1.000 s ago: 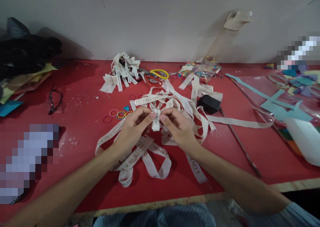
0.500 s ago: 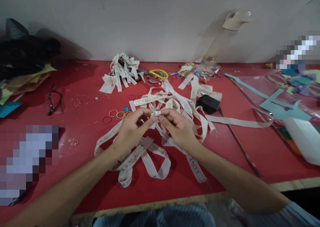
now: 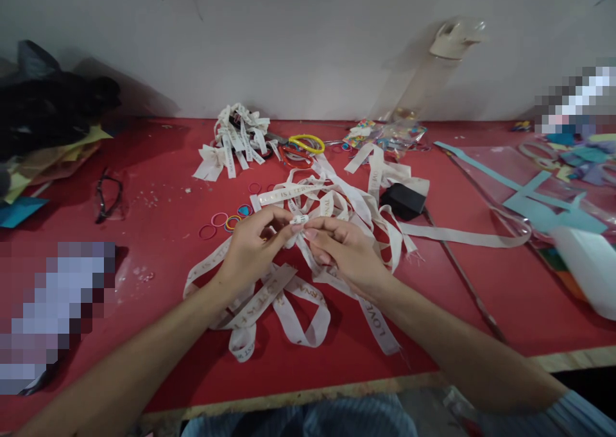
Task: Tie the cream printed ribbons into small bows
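Note:
Between my fingertips is a small bunched piece of white printed ribbon (image 3: 299, 219). My left hand (image 3: 255, 241) pinches it from the left, thumb and forefinger closed on it. From the right, my right hand (image 3: 344, 244) grips its other side, fingers curled. Beneath and around both hands lies a loose tangle of white ribbon (image 3: 308, 321) with gold lettering, its loops spread over the red table (image 3: 360, 376). Several coloured elastic rings (image 3: 220, 219) lie just left of my left hand.
Behind the tangle are a pile of knotted ribbon pieces (image 3: 240, 135), yellow-handled scissors (image 3: 307, 144) and bead packets (image 3: 385, 135). A black block (image 3: 402, 201) and a thin rod (image 3: 462, 273) are to the right. Eyeglasses (image 3: 108, 195) lie at left; light-blue strips (image 3: 553, 203) at far right.
My right fingers have shifted slightly and curled more beneath the small ribbon piece, which has turned a little. Both hands stay in the same place; the view has moved slightly.

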{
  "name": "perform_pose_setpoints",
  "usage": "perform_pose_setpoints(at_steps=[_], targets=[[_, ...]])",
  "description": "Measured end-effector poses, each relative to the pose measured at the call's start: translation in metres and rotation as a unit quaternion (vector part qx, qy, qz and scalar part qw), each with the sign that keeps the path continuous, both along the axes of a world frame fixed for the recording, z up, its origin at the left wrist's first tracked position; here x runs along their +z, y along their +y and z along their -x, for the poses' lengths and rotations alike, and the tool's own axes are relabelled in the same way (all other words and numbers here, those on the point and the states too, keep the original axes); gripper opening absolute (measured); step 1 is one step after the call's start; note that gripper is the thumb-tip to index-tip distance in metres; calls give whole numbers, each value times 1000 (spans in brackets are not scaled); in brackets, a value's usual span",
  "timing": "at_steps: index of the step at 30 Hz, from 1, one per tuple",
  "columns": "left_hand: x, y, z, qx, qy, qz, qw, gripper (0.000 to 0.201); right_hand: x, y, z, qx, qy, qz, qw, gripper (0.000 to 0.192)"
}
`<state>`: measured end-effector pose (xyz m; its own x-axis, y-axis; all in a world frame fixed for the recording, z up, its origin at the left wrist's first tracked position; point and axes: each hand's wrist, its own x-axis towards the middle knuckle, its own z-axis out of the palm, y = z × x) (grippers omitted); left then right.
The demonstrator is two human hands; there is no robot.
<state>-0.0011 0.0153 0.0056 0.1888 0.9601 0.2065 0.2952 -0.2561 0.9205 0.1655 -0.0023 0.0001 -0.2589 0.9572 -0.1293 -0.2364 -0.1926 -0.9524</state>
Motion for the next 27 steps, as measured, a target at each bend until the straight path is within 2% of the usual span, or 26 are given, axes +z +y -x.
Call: perform_pose_setpoints(at_steps=[4, 6, 7, 9, 13, 15, 19, 23, 27], targets=[[-1, 11, 8, 13, -72, 71, 995, 16, 5, -10, 2, 60, 25, -7, 998, 14], [-1, 15, 11, 30, -135, 89, 986, 18, 7, -19, 6, 162, 15, -16, 987, 17], [-1, 16, 11, 31, -151, 90, 984, 18, 8, -21, 8, 173, 6, -22, 985, 18], [-1, 16, 10, 26, -168, 84, 982, 17, 7, -22, 12, 140, 4, -20, 990, 16], [-3, 11, 4, 1, -157, 135, 978, 15, -2, -9, 10, 30, -14, -17, 999, 16], [-4, 10, 4, -16, -147, 141, 979, 16, -4, -2, 8, 0, -17, -18, 1000, 16], [-1, 10, 9, -73, -81, 125, 986, 14, -4, 1, 6, -17, 10, -12, 1000, 14], [3, 9, 13, -139, -50, 86, 985, 24, -3, -2, 5, -31, 57, 13, 998, 12], [-1, 10, 10, -135, -20, 87, 987, 24, -5, -1, 4, -46, 82, 13, 995, 12]])
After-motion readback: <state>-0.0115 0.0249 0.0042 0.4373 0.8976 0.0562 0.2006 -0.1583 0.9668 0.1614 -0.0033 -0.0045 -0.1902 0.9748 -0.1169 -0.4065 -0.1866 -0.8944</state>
